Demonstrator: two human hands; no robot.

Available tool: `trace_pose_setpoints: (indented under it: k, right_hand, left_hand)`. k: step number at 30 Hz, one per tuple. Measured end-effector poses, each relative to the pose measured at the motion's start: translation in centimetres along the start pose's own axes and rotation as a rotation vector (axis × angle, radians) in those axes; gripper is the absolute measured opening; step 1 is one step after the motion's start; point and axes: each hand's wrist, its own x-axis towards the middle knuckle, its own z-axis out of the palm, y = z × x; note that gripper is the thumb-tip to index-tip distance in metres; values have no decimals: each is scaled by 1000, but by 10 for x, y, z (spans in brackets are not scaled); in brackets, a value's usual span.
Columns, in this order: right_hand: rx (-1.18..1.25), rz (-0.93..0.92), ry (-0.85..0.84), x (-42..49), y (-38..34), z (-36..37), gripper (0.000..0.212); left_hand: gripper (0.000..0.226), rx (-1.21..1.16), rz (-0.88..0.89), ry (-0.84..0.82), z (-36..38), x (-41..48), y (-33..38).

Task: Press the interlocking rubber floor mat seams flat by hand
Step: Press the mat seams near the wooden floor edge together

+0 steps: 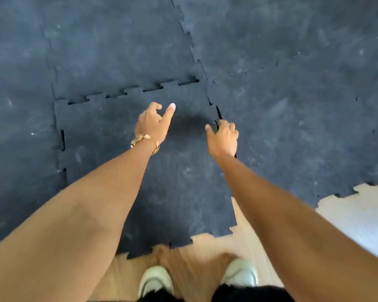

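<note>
Dark grey interlocking rubber mats cover the floor. The nearest mat has gaps along its far seam, its left seam and its right seam. My left hand, with a gold watch on the wrist, hovers over this mat with fingers apart and holds nothing. My right hand reaches down at the right seam; its fingertips are on or around the lifted mat edge, and I cannot tell whether they grip it.
Bare wooden floor shows at the bottom and bottom right, past the mats' toothed edges. My two white shoes stand on the wood. More mats extend far, left and right.
</note>
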Motion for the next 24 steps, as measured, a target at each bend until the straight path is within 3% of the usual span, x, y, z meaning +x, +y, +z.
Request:
trace_pose_setpoints:
  k: [4, 8, 12, 16, 20, 24]
  right_hand:
    - [-124, 86, 177, 1, 25, 45, 63]
    - [-74, 180, 321, 2, 39, 59, 72]
    - [-73, 222, 254, -4, 46, 54, 91]
    - [-115, 210, 178, 3, 42, 41, 103]
    - [65, 218, 128, 7, 42, 27, 97]
    - [236, 190, 97, 4, 38, 17, 78]
  left_hand:
    - [73, 252, 148, 217, 13, 63, -17]
    - [102, 599, 208, 65, 24, 110, -28]
    - [103, 808, 354, 111, 26, 113, -29]
    - [99, 947, 324, 116, 28, 108, -21]
    - [104, 1037, 200, 51, 29, 107, -6]
    - [107, 1099, 144, 34, 30, 109, -2]
